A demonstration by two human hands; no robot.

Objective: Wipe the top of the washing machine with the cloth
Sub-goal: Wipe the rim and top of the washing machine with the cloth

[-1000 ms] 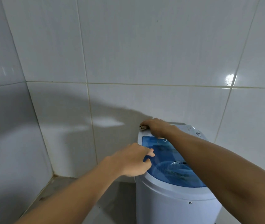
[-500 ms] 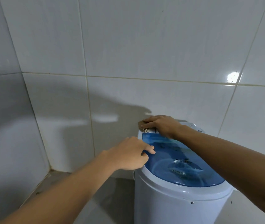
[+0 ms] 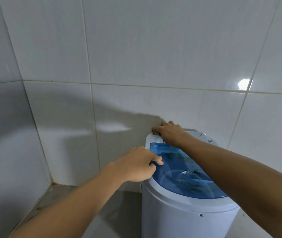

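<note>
Looking from the left side, I see the grey tiled wall point(image 3: 33, 134) that makes a corner, and the floor point(image 3: 112, 212) below it. My left hand point(image 3: 136, 164) comes next: it rests on the near left edge of the washing machine point(image 3: 185, 217), fingers loosely curled, the thumb lying on the blue transparent lid point(image 3: 185, 172). It has hold of nothing. Further right and farther away, my right hand point(image 3: 171, 133) lies palm down on the white top of the machine, at the far left corner close to the back wall point(image 3: 171, 57). A small piece of the cloth point(image 3: 155, 133) shows under the fingertips, pressed flat against the top; most of it is hidden by the hand. At the far right of the top I see the white control panel point(image 3: 205, 137) with a knob.
</note>
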